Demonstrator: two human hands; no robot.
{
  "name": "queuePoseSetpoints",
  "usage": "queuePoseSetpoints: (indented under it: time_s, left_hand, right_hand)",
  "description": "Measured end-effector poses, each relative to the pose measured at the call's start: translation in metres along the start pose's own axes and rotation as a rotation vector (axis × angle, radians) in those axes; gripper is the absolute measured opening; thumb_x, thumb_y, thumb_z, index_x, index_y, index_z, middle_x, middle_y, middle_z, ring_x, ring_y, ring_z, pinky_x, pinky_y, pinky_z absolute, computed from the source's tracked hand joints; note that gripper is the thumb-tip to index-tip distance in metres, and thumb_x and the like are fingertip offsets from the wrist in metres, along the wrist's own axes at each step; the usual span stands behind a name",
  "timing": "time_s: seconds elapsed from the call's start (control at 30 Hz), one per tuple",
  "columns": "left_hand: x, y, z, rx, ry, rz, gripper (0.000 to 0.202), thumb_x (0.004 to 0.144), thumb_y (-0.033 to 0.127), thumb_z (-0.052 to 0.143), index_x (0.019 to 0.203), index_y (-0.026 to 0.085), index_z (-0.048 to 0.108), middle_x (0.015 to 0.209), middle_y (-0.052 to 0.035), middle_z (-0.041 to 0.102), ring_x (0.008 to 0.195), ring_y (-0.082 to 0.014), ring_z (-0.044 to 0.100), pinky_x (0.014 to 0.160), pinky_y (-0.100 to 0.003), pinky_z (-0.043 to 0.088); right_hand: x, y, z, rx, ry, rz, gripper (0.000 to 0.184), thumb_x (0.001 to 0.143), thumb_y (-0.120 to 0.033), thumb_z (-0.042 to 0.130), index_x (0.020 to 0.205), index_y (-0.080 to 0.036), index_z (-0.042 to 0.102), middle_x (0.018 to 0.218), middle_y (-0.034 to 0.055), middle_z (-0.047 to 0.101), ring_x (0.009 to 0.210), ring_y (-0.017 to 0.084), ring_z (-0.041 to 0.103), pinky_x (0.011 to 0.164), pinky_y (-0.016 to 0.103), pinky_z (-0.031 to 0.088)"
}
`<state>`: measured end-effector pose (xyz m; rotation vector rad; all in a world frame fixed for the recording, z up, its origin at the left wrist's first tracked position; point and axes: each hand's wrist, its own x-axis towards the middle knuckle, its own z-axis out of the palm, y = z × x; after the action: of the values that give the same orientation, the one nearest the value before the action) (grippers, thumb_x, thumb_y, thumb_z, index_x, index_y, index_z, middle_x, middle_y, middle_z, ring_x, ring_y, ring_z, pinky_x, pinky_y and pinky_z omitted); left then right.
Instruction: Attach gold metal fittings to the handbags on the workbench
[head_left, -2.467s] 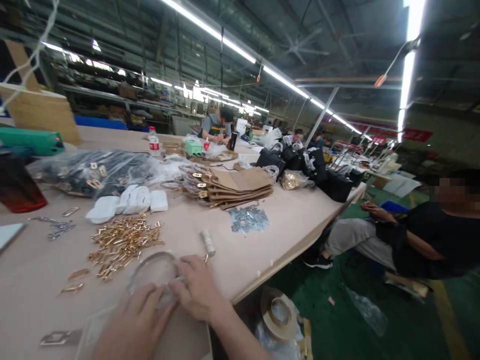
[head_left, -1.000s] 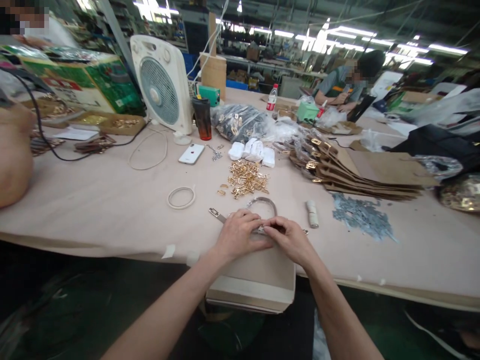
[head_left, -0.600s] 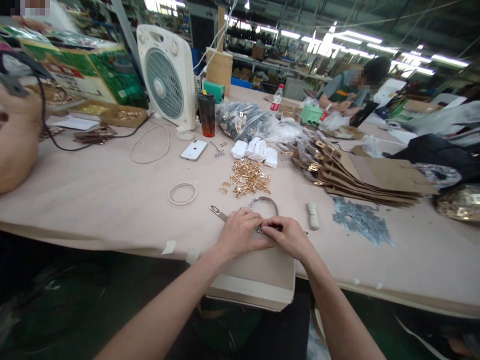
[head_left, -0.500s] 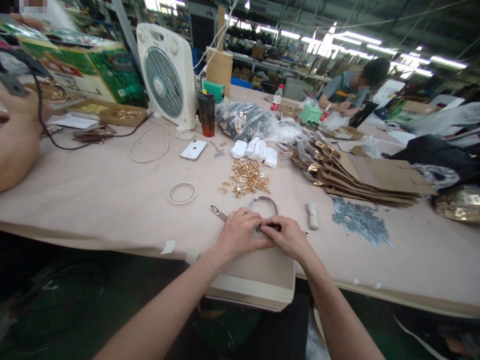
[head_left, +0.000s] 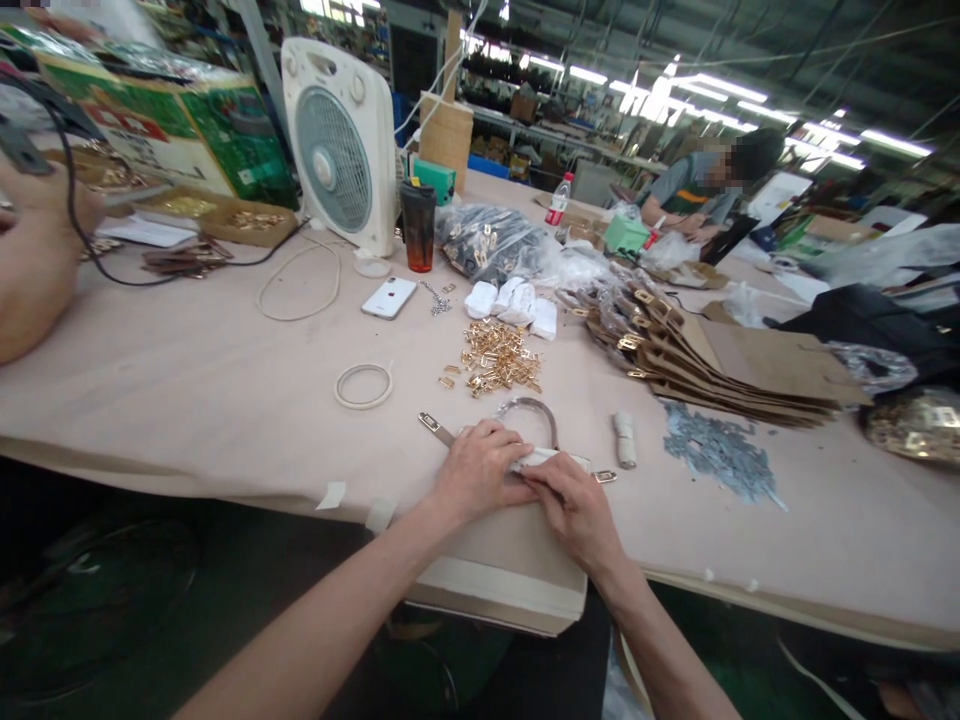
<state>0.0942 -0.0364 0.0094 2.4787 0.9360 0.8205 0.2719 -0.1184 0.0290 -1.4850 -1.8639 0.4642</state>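
The beige bag [head_left: 510, 545] is overhanging the near edge of the table [head_left: 247, 425], handle [head_left: 553, 425] pointing far, tabs [head_left: 433, 425] spreading left and right. The right hand [head_left: 576, 502] is pinching its far rim; the left hand's [head_left: 480, 472] grip is hiding. Bare tabletop is stretching left.

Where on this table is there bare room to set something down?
The widest bare patch is left of the tape ring, toward the front edge. Another lies right of the grey pieces, before the brown stack. It's tight around the left hand and right hand, and by the gold clasps and white pads.
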Motion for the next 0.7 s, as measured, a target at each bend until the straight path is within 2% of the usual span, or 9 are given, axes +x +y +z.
queuePoseSetpoints:
  time_s: [0.3,0.43,0.6,0.7]
  left_hand:
    - [0.000,0.002,0.000,-0.047,-0.001,-0.037,0.043,0.081,0.048,0.082,0.119,0.028,0.073,0.116,-0.0028,0.075,0.118,-0.0274,0.058,0.100,-0.044,0.046]
    - [0.001,0.003,-0.002,-0.054,-0.005,-0.046,0.042,0.082,0.048,0.081,0.117,0.028,0.071,0.115,-0.0040,0.075,0.118,-0.0276,0.058,0.101,-0.044,0.045]
    - [0.001,0.005,-0.005,-0.019,-0.028,-0.068,0.040,0.079,0.047,0.083,0.109,0.025,0.067,0.109,-0.0045,0.074,0.116,-0.0280,0.058,0.095,-0.043,0.045]
    - [0.002,0.006,-0.007,-0.008,-0.037,-0.080,0.040,0.079,0.049,0.083,0.105,0.025,0.065,0.108,-0.0051,0.073,0.114,-0.0281,0.058,0.093,-0.042,0.045]
  right_hand:
    - [0.009,-0.003,0.005,-0.075,0.111,0.106,0.016,0.095,-0.020,0.064,0.100,-0.026,0.078,0.093,0.0037,0.073,0.087,0.021,0.068,0.081,0.033,0.052]
    - [0.013,-0.004,0.005,-0.103,0.105,0.175,0.015,0.092,-0.020,0.066,0.095,-0.026,0.079,0.090,0.0036,0.072,0.084,0.020,0.068,0.079,0.032,0.051]
    - [0.022,-0.008,0.004,-0.123,0.039,0.317,0.017,0.088,-0.021,0.066,0.093,-0.028,0.080,0.092,0.0015,0.077,0.082,0.020,0.069,0.079,0.032,0.049]
    - [0.029,-0.010,0.001,-0.101,0.016,0.404,0.018,0.083,-0.020,0.067,0.094,-0.027,0.079,0.086,-0.0003,0.077,0.077,0.019,0.069,0.073,0.031,0.048]
